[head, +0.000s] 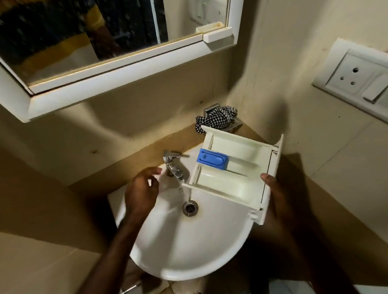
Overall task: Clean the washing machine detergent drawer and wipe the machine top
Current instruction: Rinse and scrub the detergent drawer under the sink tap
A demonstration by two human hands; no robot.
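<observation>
Upper left of the frame: a white-framed wall mirror point(126, 67), its glass showing a blurred reflection of dark and yellow clothing.

Left of centre: the left hand point(141, 192) hovers over the back rim of the white ceramic wash basin point(194, 254), fingers loosely curled and released, grasping nothing, just beside the tap.

Centre: the chrome basin tap point(174, 167) stands at the rear of the basin. A thin stream of water point(189, 195) falls from its spout toward the metal drain point(190, 208).

Right of centre: the cream plastic detergent drawer point(232, 171) is held above the right side of the basin, tilted, its open compartments facing up. A blue plastic insert point(213, 160) sits in its far left compartment. Behind the drawer, a black-and-white checked cloth point(216, 118) lies bunched over a chrome wall holder.

Lower right: the right hand point(279, 200) is grasping the drawer at its front panel end, thumb on the near rim.

Far right: a white wall socket and switch plate point(360, 77).
</observation>
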